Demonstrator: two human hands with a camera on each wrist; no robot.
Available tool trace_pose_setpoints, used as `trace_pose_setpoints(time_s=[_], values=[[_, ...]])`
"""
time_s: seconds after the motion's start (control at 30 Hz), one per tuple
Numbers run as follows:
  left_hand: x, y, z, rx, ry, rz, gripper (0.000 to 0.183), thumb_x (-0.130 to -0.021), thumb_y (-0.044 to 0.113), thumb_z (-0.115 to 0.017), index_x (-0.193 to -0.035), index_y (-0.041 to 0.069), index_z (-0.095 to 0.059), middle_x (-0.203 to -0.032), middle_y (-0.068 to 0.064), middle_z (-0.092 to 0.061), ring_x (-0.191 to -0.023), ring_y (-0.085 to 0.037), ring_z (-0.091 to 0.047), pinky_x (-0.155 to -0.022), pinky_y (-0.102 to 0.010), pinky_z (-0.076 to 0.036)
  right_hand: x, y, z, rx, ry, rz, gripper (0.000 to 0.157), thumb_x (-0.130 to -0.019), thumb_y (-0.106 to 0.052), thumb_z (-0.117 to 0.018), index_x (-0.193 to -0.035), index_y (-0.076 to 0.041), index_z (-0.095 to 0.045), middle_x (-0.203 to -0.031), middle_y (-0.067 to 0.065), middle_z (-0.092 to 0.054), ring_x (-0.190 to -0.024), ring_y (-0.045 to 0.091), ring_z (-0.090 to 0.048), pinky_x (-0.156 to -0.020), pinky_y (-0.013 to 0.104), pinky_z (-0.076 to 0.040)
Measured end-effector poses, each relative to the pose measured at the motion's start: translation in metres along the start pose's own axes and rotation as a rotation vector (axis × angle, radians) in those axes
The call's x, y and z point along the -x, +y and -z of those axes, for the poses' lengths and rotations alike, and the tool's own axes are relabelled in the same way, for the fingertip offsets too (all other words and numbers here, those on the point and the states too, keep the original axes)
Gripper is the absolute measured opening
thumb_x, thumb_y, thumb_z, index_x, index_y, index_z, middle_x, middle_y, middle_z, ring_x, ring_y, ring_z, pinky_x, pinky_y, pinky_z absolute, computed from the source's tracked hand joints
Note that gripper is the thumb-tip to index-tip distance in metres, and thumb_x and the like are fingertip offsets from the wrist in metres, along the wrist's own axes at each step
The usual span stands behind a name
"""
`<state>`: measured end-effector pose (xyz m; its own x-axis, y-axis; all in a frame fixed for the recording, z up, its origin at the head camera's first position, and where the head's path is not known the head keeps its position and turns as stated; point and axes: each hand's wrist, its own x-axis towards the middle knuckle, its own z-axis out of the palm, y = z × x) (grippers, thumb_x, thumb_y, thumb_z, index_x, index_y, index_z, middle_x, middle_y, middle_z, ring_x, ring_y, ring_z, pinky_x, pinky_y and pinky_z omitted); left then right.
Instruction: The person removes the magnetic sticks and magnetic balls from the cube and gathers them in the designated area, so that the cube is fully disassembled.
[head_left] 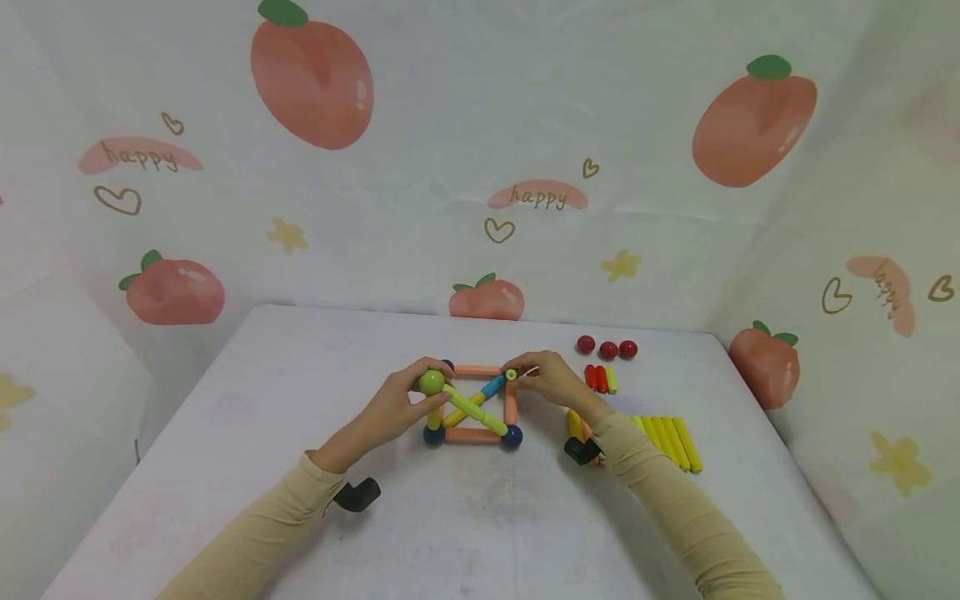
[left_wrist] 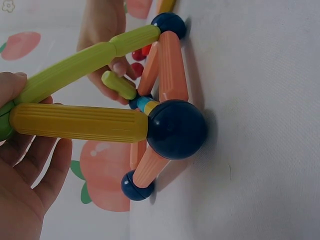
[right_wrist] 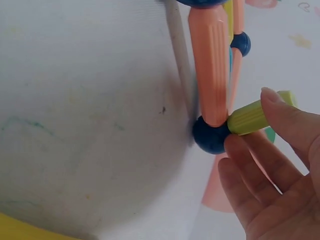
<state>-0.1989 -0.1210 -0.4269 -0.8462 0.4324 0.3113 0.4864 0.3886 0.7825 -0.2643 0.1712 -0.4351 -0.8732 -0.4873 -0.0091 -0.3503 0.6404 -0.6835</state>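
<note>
A square of salmon rods (head_left: pixel 471 436) joined by dark blue balls (head_left: pixel 512 437) lies on the table, with a blue-and-yellow diagonal (head_left: pixel 492 387) across it. At its near left corner a yellow rod (left_wrist: pixel 80 122) stands up to a green ball (head_left: pixel 431 382). My left hand (head_left: pixel 392 407) grips that ball between thumb and fingers. From the ball, a lime-green two-piece bar (head_left: pixel 474 408) slopes down to the near right ball. My right hand (head_left: pixel 553 380) pinches a short lime-green rod (right_wrist: pixel 247 119) at the far right corner ball (right_wrist: pixel 210 136), its thumb against the rod.
Three red balls (head_left: pixel 608 350) sit at the back right. In front of them lie short red rods (head_left: pixel 596 378) and a short green one (head_left: pixel 612 381). Several yellow rods (head_left: pixel 678 443) lie in a row beside my right forearm. A printed cloth backdrop (head_left: pixel 420 167) rises behind the table.
</note>
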Motion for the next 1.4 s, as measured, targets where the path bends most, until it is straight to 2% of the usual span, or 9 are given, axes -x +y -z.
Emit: trace_pose_setpoints(time_s=[0.3, 0.53, 0.67, 0.83, 1.03, 1.27, 1.4], values=[[0.0, 0.0, 0.0, -0.001, 0.003, -0.015, 0.027, -0.094, 0.023, -0.069, -0.119, 0.018, -0.059, -0.111, -0.002, -0.067, -0.092, -0.013, -0.059, -0.085, -0.027, -0.055, -0.001, 0.0, 0.001, -0.024, 0.005, -0.073, 0.028, -0.095, -0.027, -0.066, -0.12, -0.015, -0.071, -0.12, 0.007, -0.072, -0.113, 0.024, -0.063, -0.098, 0.044, -0.053], [0.0, 0.001, 0.0, 0.006, -0.005, -0.015, 0.029, -0.094, 0.022, -0.068, -0.12, 0.01, -0.059, -0.11, -0.002, -0.067, -0.091, -0.013, -0.06, -0.084, -0.027, -0.054, 0.004, 0.004, 0.004, -0.054, 0.035, -0.067, 0.03, -0.096, -0.027, -0.066, -0.122, -0.013, -0.07, -0.121, 0.007, -0.071, -0.112, 0.026, -0.063, -0.099, 0.045, -0.053], [0.0, 0.001, 0.0, 0.001, -0.003, -0.009, 0.03, -0.094, 0.022, -0.068, -0.12, 0.011, -0.059, -0.11, -0.002, -0.067, -0.092, -0.014, -0.06, -0.085, -0.027, -0.054, 0.008, 0.005, 0.011, -0.083, 0.069, -0.082, 0.033, -0.096, -0.027, -0.065, -0.126, -0.012, -0.068, -0.121, 0.008, -0.071, -0.112, 0.027, -0.065, -0.101, 0.047, -0.052], [-0.001, 0.003, 0.001, 0.0, -0.004, -0.001, 0.032, -0.094, 0.021, -0.068, -0.121, 0.008, -0.059, -0.111, -0.003, -0.067, -0.093, -0.015, -0.06, -0.085, -0.026, -0.054, 0.016, 0.012, 0.026, -0.129, 0.115, -0.099, 0.038, -0.097, -0.025, -0.064, -0.131, -0.009, -0.063, -0.114, 0.011, -0.072, -0.099, 0.028, -0.069, -0.096, 0.045, -0.055], [0.0, 0.003, 0.001, -0.006, 0.001, -0.013, 0.03, -0.094, 0.02, -0.068, -0.121, 0.01, -0.059, -0.111, -0.004, -0.066, -0.092, -0.014, -0.059, -0.084, -0.026, -0.054, 0.03, 0.031, 0.052, -0.157, 0.195, -0.13, 0.035, -0.096, -0.021, -0.066, -0.128, -0.009, -0.063, -0.108, 0.018, -0.072, -0.09, 0.031, -0.07, -0.087, 0.044, -0.058], [0.0, 0.002, 0.001, -0.002, -0.004, 0.002, 0.029, -0.094, 0.021, -0.069, -0.12, 0.012, -0.059, -0.111, -0.002, -0.066, -0.093, -0.014, -0.06, -0.085, -0.026, -0.054, 0.053, 0.067, 0.083, -0.207, 0.234, -0.248, 0.043, -0.098, -0.023, -0.063, -0.134, -0.001, -0.057, -0.118, 0.024, -0.067, -0.085, 0.012, -0.068, -0.084, 0.037, -0.059], [0.0, 0.002, 0.001, 0.0, -0.004, -0.001, 0.029, -0.094, 0.021, -0.068, -0.12, 0.014, -0.059, -0.112, -0.002, -0.067, -0.093, -0.014, -0.061, -0.085, -0.027, -0.054, 0.064, 0.084, 0.097, -0.223, 0.223, -0.315, 0.044, -0.099, -0.024, -0.062, -0.134, 0.002, -0.055, -0.117, 0.023, -0.065, -0.084, 0.011, -0.067, -0.083, 0.032, -0.059]])
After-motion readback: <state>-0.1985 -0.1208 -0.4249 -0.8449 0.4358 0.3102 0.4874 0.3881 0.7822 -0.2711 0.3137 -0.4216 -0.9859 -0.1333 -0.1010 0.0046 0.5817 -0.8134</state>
